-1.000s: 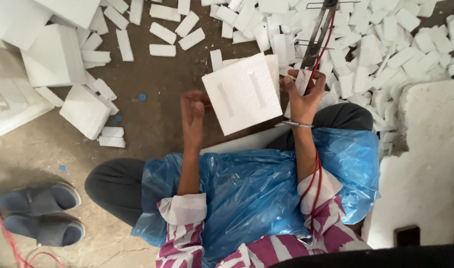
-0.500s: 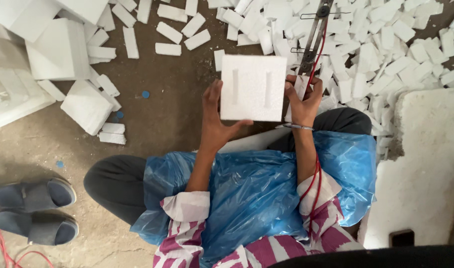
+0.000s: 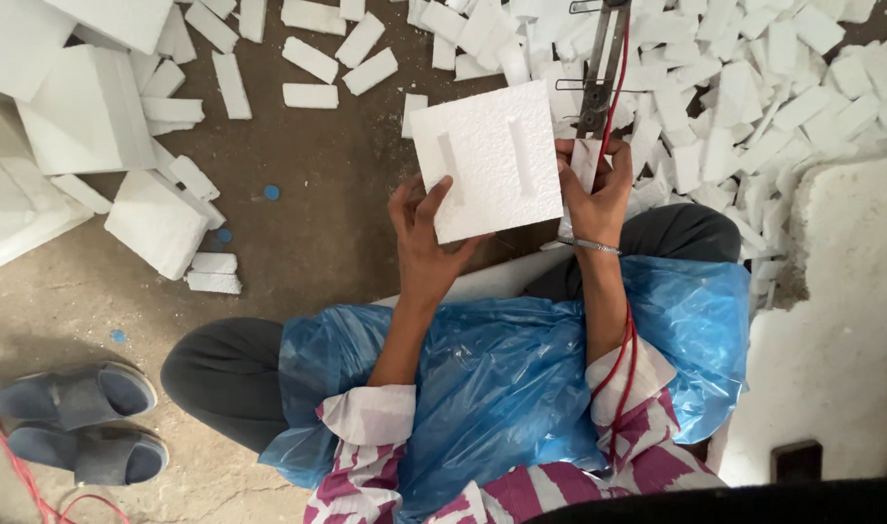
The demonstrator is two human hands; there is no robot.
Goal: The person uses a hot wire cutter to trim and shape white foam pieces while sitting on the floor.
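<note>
A square white foam slab [image 3: 490,160] with two narrow slots cut through it is held up over the brown dirt floor [image 3: 337,223], in front of the seated person's knees. The left hand [image 3: 426,238] grips its lower left corner: the thumb lies across the front face and the other fingers curl behind the slab, so the corner sits pinched between them. The right hand [image 3: 593,189] is closed along the slab's right edge, its fingers wrapped around a metal-framed cutting tool [image 3: 599,73] and a small white foam strip pressed against that edge; the slab touches these fingers at its side. A red cord [image 3: 620,359] runs from the tool down the right forearm. A crumpled blue plastic sheet [image 3: 502,378] covers the lap. Small white foam offcuts [image 3: 754,97] lie heaped beyond the hands, larger white foam blocks [image 3: 84,116] lie at the left, and a pair of grey slippers [image 3: 80,422] sits at the lower left.
</note>
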